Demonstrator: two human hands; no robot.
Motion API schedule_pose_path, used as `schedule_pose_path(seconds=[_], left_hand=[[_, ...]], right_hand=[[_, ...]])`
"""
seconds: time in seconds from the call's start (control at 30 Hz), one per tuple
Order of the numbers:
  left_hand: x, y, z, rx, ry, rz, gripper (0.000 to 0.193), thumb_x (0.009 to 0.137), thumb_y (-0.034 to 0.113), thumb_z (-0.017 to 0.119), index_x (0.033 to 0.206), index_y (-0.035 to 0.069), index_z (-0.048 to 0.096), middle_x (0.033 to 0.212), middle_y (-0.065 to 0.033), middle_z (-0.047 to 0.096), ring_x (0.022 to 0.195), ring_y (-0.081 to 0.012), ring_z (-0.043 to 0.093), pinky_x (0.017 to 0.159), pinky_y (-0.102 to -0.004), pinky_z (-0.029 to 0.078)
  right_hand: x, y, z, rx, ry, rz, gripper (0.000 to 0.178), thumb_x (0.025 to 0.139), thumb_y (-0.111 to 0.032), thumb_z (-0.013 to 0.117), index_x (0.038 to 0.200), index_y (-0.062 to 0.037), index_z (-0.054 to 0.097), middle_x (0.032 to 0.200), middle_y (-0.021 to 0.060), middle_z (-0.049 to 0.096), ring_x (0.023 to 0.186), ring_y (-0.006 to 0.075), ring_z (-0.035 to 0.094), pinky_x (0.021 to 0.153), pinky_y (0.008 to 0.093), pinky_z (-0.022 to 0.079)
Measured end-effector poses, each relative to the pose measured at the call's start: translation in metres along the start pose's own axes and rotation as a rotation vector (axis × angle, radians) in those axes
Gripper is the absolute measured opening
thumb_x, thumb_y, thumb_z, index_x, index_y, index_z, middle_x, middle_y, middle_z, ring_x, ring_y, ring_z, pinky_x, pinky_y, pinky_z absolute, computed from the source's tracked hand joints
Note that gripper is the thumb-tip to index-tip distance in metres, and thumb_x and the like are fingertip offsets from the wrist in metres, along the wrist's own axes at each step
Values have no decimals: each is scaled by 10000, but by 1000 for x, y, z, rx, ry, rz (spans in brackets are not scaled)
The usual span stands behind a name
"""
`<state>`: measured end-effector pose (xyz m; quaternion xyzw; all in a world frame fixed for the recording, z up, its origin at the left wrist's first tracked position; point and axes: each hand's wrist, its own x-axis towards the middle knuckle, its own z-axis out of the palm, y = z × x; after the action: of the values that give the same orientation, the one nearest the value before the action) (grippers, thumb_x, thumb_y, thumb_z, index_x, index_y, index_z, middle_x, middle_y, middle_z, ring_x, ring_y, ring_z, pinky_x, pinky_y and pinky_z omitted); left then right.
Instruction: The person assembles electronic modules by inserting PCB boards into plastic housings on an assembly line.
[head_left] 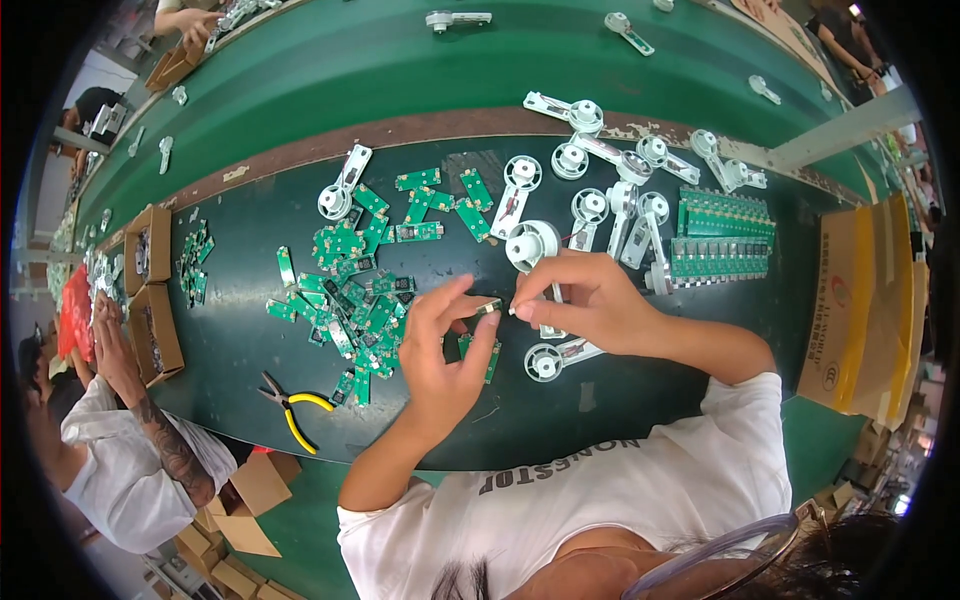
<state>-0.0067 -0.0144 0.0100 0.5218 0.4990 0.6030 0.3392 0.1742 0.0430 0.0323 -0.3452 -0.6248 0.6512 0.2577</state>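
My left hand (446, 345) pinches a small green circuit board (488, 307) between thumb and fingertips. Close beside it, my right hand (585, 300) has thumb and forefinger pressed together on a tiny white piece (514, 312), too small to name. A white plastic housing with a round head (533, 244) lies just beyond my right fingers, its handle partly hidden by that hand. Another such housing (545, 362) lies below my right wrist. To the left of my left hand spreads a loose heap of green circuit boards (345, 290), and one more board partly shows under that hand.
Yellow-handled pliers (292, 405) lie open near the table's front edge. Several white housings (588, 207) and stacked board panels (722, 258) sit at the right, beside a cardboard box (850, 310). Beyond runs a green belt (400, 75). A co-worker's arm (150, 420) is at left.
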Motion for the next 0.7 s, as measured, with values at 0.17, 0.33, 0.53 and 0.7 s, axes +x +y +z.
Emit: schedule_pose_path(seconds=[0.17,0.33,0.53,0.7], left_hand=[[4,-4,-7,388,12,459,257,634,-85,719,835,73,695,837,-42,532,692,-200,539,620,-286,466],[1,-6,-15,625,-201,704,273,587,-49,757,813,92,698,774,-36,543,704,-195,572,567,-264,487],[-6,-3,-6,375,-145,431,203,689,-78,691,858,18,634,866,-131,641,732,-286,649,605,-305,531],[-9,2,5,-468,117,-384,155,734,-52,672,848,-13,574,842,-155,649,742,-199,662,649,-290,529]], right_hand=[[-1,-1,6,240,51,-2,62,876,-26,600,917,16,620,877,90,600,735,148,620,622,245,461],[1,1,8,397,-11,-32,47,886,-26,583,890,20,582,863,86,589,742,151,621,634,261,474],[2,6,4,336,32,-67,45,888,-32,582,873,9,570,851,79,584,769,147,618,637,269,479],[1,7,4,339,83,-9,62,881,-50,601,865,8,585,858,76,597,761,134,608,629,254,462]])
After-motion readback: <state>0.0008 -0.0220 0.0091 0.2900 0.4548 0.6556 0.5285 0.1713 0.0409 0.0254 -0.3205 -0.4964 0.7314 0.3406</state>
